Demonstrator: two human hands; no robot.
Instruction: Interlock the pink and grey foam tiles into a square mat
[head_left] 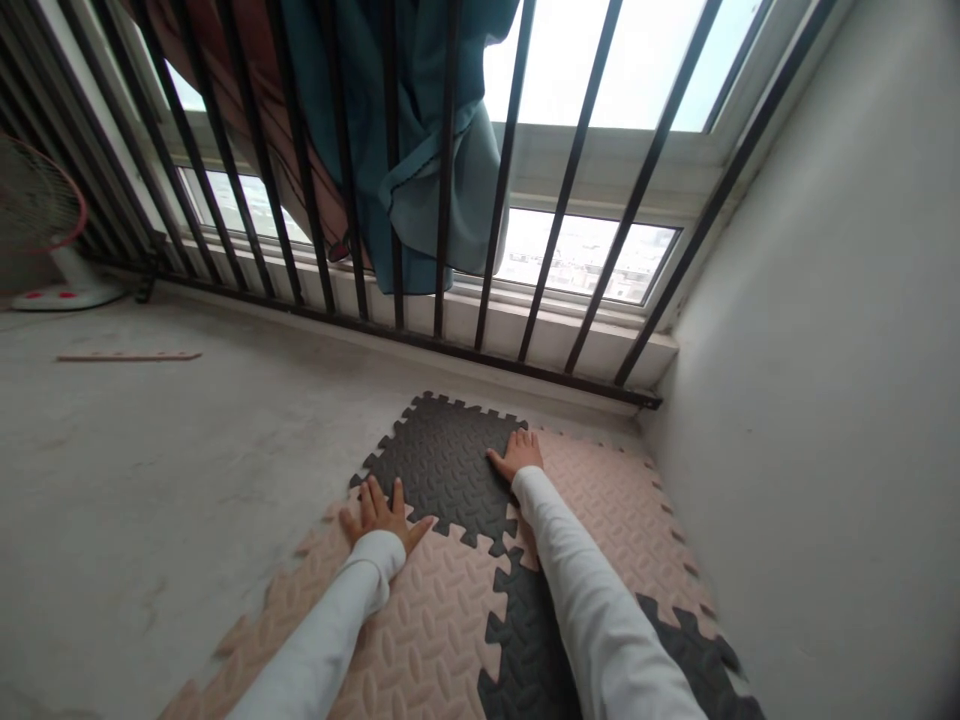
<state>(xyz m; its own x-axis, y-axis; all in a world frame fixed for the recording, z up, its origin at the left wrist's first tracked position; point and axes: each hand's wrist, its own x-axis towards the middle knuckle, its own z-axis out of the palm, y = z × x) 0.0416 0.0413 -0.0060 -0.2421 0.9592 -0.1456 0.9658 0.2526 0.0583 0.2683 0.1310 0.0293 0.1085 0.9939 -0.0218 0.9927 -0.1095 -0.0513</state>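
Note:
A dark grey foam mat tile [442, 455] with toothed edges lies on the floor, its near and right edges against pink tiles. My left hand [381, 513] rests with spread fingers across the seam between the dark tile and the near pink foam tile [427, 630]. Over the seam with the right pink foam tile [600, 490] lies my right hand [517, 455], palm down, thumb held apart. Another dark foam tile [529, 620] shows below, partly hidden by my right forearm. Neither hand grips anything.
Black metal railings [442, 200] stand in front of a window, with a teal and pink curtain [427, 150] behind them. A white wall [817, 380] rises on the right. On the concrete floor [187, 470] lie a thin reddish strip [129, 357] and a fan [71, 290] at far left.

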